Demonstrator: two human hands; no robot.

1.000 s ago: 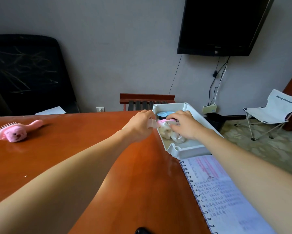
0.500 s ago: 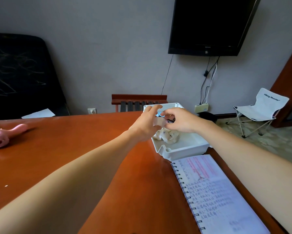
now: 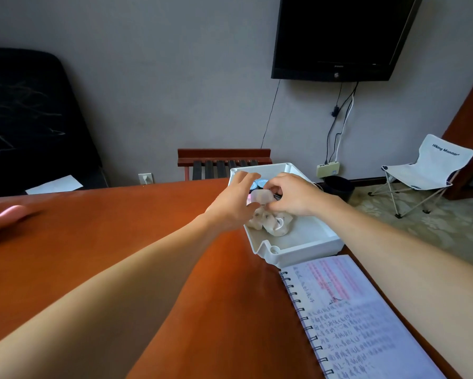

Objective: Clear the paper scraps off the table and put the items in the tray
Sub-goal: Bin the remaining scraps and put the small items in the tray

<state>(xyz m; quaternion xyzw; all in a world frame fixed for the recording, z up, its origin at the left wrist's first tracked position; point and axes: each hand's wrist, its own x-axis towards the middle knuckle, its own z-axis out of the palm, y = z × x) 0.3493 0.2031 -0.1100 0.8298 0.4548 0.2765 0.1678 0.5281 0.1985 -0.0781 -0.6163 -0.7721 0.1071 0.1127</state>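
on the table [image 3: 115, 231], tray [image 3: 308, 248] runs lengthwise away; left hand [image 3: 230, 205] and right hand [image 3: 294, 198] pinch white scrap [image 3: 260, 196].

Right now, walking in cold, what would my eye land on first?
Two bare arms reach across the glossy orange-brown wooden table, and the left hand and right hand together hold a small pale object over the white plastic tray at its far right edge. Crumpled white paper scraps lie in the tray, a handwritten spiral notebook lies just in front, and a black flat television hangs on the grey wall above.
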